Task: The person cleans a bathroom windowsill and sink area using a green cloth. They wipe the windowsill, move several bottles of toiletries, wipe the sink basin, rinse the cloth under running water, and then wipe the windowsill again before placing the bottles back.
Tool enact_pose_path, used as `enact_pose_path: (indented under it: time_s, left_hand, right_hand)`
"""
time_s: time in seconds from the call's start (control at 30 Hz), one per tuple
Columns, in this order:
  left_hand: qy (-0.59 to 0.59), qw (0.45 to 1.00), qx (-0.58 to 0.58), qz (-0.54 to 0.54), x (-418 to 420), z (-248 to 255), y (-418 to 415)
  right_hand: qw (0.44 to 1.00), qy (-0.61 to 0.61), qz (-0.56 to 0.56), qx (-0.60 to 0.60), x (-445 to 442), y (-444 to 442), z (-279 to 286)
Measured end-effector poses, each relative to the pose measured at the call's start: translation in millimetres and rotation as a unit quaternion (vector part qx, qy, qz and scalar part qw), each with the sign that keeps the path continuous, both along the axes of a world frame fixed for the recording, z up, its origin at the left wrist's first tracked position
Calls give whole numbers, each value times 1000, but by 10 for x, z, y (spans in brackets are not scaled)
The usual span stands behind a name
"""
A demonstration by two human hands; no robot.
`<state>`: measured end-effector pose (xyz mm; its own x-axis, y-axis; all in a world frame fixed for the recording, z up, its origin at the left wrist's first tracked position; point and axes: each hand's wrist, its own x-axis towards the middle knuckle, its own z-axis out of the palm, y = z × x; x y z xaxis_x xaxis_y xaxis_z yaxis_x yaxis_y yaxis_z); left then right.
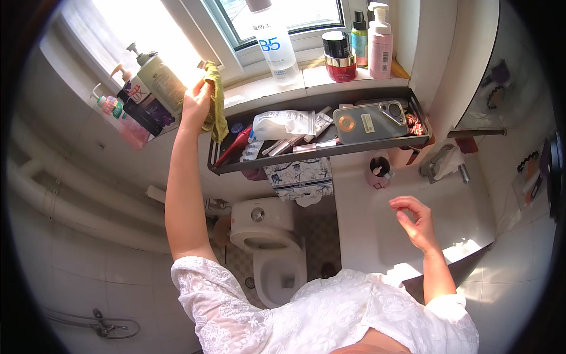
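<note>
At the window, my left hand [197,104] grips a yellow-green cloth [216,106], which hangs down beside the left end of a dark wall shelf [274,163]. Several pump bottles, among them a large pale green one [161,82], stand on the sill just left of that hand. My right hand [413,223] is raised over the white washbasin [389,239], its fingers curled a little and apart, holding nothing. Nearest to it is a pink cup [378,179] on the basin's back edge. The shelf bears a grey phone [371,123], a white plastic packet [283,125], tubes and a red item.
A tall clear bottle [278,53], a red jar [340,68] and a pink pump bottle [380,48] line the sill behind the shelf. Below are a patterned tissue box [300,179] and a toilet [265,221]. A faucet [442,166] rises at the basin's right.
</note>
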<state>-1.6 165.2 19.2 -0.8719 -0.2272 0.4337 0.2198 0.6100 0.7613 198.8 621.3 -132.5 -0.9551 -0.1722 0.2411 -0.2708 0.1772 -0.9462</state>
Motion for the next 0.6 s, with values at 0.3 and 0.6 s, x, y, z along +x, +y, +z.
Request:
enact_pose_path:
  time_s: [0.3,0.6]
  left_hand:
    - [-39,918,-392,-45,-141,-529,-307]
    - [2,891,-410,-193,-436,-494,-26]
  right_hand:
    - [897,401,-68,172,-1840,-865,2193]
    - [937,165,-44,304,-2366,-1933,2749]
